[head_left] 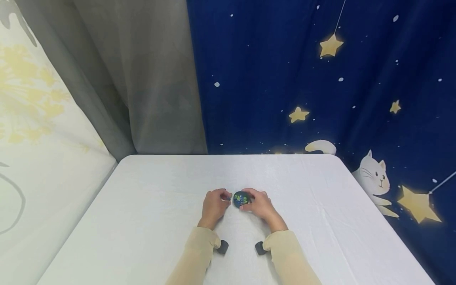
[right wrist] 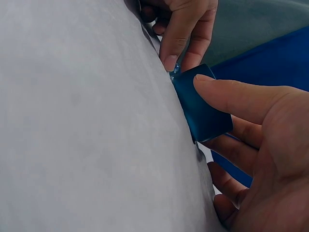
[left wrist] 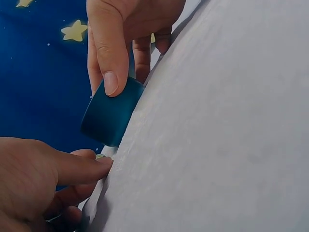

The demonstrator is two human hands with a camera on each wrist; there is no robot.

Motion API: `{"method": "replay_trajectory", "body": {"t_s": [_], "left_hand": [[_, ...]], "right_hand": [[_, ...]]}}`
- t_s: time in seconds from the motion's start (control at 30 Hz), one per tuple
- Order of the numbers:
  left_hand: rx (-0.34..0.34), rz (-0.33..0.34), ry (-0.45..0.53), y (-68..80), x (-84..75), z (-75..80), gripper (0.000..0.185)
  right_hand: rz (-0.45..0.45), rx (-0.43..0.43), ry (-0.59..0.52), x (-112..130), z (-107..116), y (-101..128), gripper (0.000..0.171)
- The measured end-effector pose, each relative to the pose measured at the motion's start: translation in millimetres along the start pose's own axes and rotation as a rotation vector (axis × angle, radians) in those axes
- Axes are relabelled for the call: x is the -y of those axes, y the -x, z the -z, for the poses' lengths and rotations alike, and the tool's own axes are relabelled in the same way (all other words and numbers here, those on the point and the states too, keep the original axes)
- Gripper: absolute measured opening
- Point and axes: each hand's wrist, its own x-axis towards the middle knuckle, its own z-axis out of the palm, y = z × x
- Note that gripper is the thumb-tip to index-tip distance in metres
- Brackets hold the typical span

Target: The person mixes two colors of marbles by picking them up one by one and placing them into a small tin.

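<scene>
My right hand (head_left: 261, 204) holds a small dark teal round cup (left wrist: 112, 113) on the white table, thumb on its near side and fingers round the far side. From above, several small blue and green pieces (head_left: 240, 198) show inside the cup. Just left of it, my left hand (head_left: 214, 205) pinches a small glassy bluish piece (right wrist: 175, 70) between thumb and fingers, low at the table surface. In the right wrist view this piece appears close beside the cup's wall. The other fingers of the left hand are curled in and partly hidden.
A white cloth covers the table (head_left: 149, 221). Behind it hang a grey curtain (head_left: 160, 79) and a dark blue curtain (head_left: 256, 71) with stars and a cat. A pale wall cloth (head_left: 42, 158) is at the left. Dark wrist cameras (head_left: 223, 247) sit by both cuffs.
</scene>
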Motion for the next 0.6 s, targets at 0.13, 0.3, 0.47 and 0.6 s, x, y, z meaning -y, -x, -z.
{"method": "replay_trajectory", "body": {"t_s": [0.13,0.3,0.47,0.6], "left_hand": [[0.002,0.005,0.001,-0.1,-0.3,0.0,0.021],[0.001,0.015,0.008,-0.4,0.1,0.0,0.02],[-0.003,0.033,0.006,-0.4,0.8,-0.9,0.019],[-0.003,0.034,0.016,0.4,0.3,0.5,0.017]], "right_hand": [[0.003,-0.001,0.003,0.2,0.3,0.2,0.057],[0.001,-0.001,0.003,0.4,0.6,0.6,0.057],[0.001,0.001,0.001,0.4,0.5,0.7,0.057],[-0.008,0.002,0.002,0.6,0.4,1.0,0.057]]}}
